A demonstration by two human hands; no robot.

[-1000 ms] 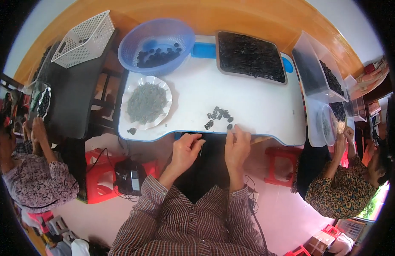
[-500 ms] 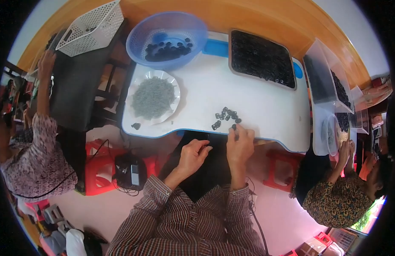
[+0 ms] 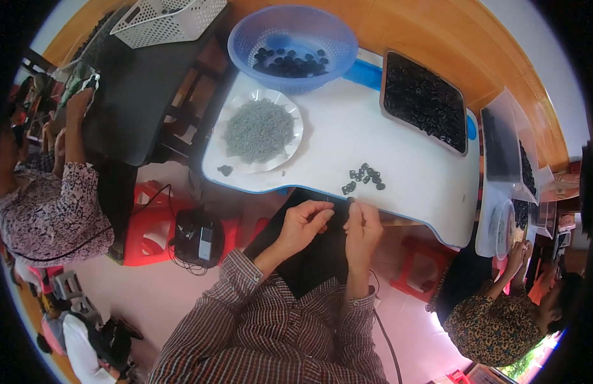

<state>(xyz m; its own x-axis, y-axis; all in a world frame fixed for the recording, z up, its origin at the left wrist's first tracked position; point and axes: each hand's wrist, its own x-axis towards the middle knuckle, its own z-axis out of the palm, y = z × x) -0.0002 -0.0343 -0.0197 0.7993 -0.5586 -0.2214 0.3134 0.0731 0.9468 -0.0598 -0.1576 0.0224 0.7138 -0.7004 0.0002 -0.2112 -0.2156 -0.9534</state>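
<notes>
At the worktop's (image 3: 405,160) near edge, the left hand (image 3: 303,224) and right hand (image 3: 362,227) pinch narrow, seemingly on one small dark part (image 3: 349,200). Blue basket (image 3: 292,45) and black tray (image 3: 424,101) hold dark parts; white plate (image 3: 261,131) holds grey bits.

Assembly workshop: parts trays (image 3: 424,99), seated workers.

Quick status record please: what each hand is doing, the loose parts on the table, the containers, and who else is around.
left hand: at table's near edge, fingers pinched, contents too small to tell
right hand: fingertips on a small dark part at the edge
loose parts: small dark cluster on white table
containers: white plate of grey bits; blue basket; black tray
others: seated people left and right
</notes>
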